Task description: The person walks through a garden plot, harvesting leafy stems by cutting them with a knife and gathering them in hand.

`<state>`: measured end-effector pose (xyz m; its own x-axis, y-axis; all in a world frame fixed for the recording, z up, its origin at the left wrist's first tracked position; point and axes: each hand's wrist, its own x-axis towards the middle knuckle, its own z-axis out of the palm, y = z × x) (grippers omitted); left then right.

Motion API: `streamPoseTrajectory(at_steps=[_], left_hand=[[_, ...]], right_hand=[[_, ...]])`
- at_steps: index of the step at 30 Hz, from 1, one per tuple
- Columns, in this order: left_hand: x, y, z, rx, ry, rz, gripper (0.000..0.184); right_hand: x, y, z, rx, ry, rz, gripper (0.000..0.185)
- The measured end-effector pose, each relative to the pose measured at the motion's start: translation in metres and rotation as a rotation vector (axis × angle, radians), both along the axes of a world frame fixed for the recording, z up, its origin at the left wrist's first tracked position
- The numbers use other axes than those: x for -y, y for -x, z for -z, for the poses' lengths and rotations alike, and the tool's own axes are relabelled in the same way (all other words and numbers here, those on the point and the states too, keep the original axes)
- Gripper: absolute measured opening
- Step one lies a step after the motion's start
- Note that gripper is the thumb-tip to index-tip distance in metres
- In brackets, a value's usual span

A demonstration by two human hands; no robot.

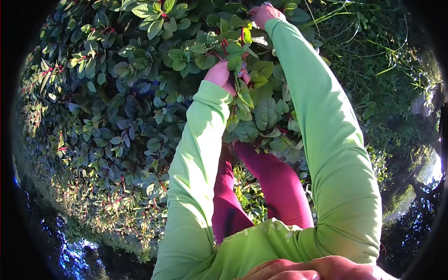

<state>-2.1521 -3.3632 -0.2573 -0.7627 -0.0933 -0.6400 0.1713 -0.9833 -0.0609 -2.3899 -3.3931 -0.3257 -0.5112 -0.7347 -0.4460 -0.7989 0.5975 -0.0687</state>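
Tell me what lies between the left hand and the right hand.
Green leaves and red stems lie between the left hand and the right, in the head view.

Left hand [227, 77] curled — right hand [266, 15] farther out

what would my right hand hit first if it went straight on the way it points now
Probably the green leaves just past the fingers of your right hand, though depth is hard to judge here.
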Motion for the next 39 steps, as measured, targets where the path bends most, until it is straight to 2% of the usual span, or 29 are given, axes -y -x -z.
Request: streamPoseTrajectory(at_steps=[2, 3, 4, 7, 8, 10, 12, 14, 16, 18, 20, 22, 25, 26, 27, 28, 30, 32, 34, 36, 38, 39], left_hand=[[0.002, -0.015, 0.005, 0.005, 0.017, -0.009, 0.022], [0.005, -0.025, 0.010, -0.061, -0.080, -0.039, 0.017], [0.006, -0.034, 0.013, -0.131, -0.175, -0.072, 0.012], [0.003, -0.048, -0.014, -0.029, -0.118, -0.037, 0.005], [0.003, -0.054, -0.026, 0.020, -0.110, -0.002, 0.006], [-0.002, -0.084, -0.036, -0.174, -0.158, -0.074, 0.011], [-0.009, -0.130, -0.061, -0.286, -0.133, -0.097, 0.015], [-0.021, -0.191, -0.088, -0.385, -0.009, -0.123, 0.026], [-0.036, -0.253, -0.135, -0.404, 0.055, -0.193, 0.041], [-0.057, -0.328, -0.163, -0.350, 0.129, -0.217, 0.047], [-0.082, -0.387, -0.190, -0.352, 0.238, -0.285, 0.043], [-0.110, -0.451, -0.205, -0.210, 0.153, -0.337, 0.034], [-0.133, -0.495, -0.241, -0.084, 0.088, -0.405, 0.025], [-0.136, -0.497, -0.254, 0.157, 0.027, -0.465, 0.023], [-0.136, -0.498, -0.261, 0.390, -0.035, -0.525, 0.022], [-0.136, -0.503, -0.262, 0.368, -0.017, -0.527, 0.022], [-0.139, -0.510, -0.250, 0.147, -0.093, -0.633, 0.025], [-0.136, -0.505, -0.244, 0.040, -0.092, -0.647, 0.030], [-0.129, -0.487, -0.239, -0.025, -0.098, -0.694, 0.036], [-0.120, -0.473, -0.226, 0.016, -0.137, -0.670, 0.038], [-0.109, -0.460, -0.204, -0.196, -0.142, -0.636, 0.038], [-0.099, -0.452, -0.200, -0.180, -0.102, -0.574, 0.037]], right_hand=[[-0.015, 0.004, 0.004, -0.020, -0.021, 0.014, 0.036], [-0.029, 0.015, 0.007, -0.062, -0.031, -0.023, 0.034], [-0.036, 0.019, -0.007, -0.105, -0.037, -0.063, 0.032], [-0.052, 0.040, -0.042, -0.187, -0.042, -0.071, 0.033], [-0.061, 0.046, -0.055, -0.222, -0.030, -0.047, 0.034], [-0.085, 0.065, -0.084, -0.270, -0.090, 0.010, 0.034], [-0.118, 0.080, -0.106, -0.163, -0.045, 0.223, 0.038], [-0.166, 0.080, -0.120, -0.158, 0.100, 0.214, 0.045], [-0.206, 0.033, -0.152, -0.209, 0.200, 0.290, 0.054], [-0.247, -0.007, -0.177, -0.104, 0.029, 0.357, 0.055], [-0.290, -0.061, -0.190, -0.170, -0.085, 0.339, 0.046], [-0.329, -0.108, -0.196, -0.108, -0.093, 0.444, 0.045], [-0.359, -0.169, -0.202, -0.025, -0.144, 0.532, 0.048], [-0.365, -0.186, -0.198, -0.022, -0.062, 0.512, 0.048], [-0.367, -0.194, -0.190, -0.014, -0.104, 0.484, 0.048], [-0.355, -0.202, -0.197, 0.074, -0.133, 0.544, 0.049], [-0.327, -0.208, -0.204, 0.175, -0.094, 0.537, 0.050], [-0.295, -0.205, -0.199, 0.050, 0.012, 0.459, 0.046], [-0.255, -0.182, -0.190, 0.251, 0.123, 0.580, 0.038], [-0.188, -0.179, -0.225, 0.437, 0.280, 0.797, 0.036], [-0.130, -0.163, -0.223, 0.582, 0.351, 0.847, 0.027], [-0.103, -0.152, -0.211, 0.660, 0.433, 0.845, 0.023]])
